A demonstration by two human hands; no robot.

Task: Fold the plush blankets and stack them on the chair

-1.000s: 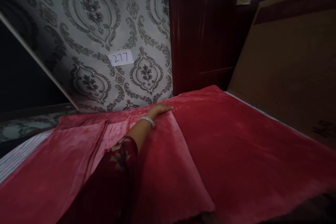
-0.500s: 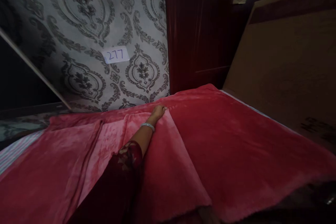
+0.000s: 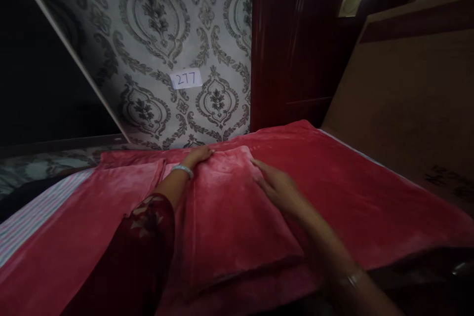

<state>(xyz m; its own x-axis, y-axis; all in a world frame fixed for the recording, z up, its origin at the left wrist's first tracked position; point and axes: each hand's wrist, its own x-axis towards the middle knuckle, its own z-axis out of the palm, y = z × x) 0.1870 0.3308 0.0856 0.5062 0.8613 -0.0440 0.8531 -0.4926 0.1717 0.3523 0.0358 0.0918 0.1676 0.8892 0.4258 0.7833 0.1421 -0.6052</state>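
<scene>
A red plush blanket [image 3: 340, 197] lies spread out, with a layer of it folded over in the middle and another fold on the left. At the far edge of the middle fold, my left hand [image 3: 201, 155] is closed on the cloth, a pale bangle around its wrist. My right hand [image 3: 277, 187] reaches in from the lower right, its fingers stretched out along the right edge of that fold near the far corner. The right hand is somewhat blurred, and its fingertips rest at the fold's edge.
Striped cloth [image 3: 48, 202] shows under the blanket on the left. A large cardboard sheet or box [image 3: 407, 89] leans at the right beside a dark red wooden panel [image 3: 292, 49]. A dark screen [image 3: 48, 69] stands at the left. A paper label [image 3: 187, 79] marks the patterned wall [image 3: 218, 39].
My left hand has moved left along the far edge. The right hand has come into view at the fold's right edge. The view has shifted a little to the left.
</scene>
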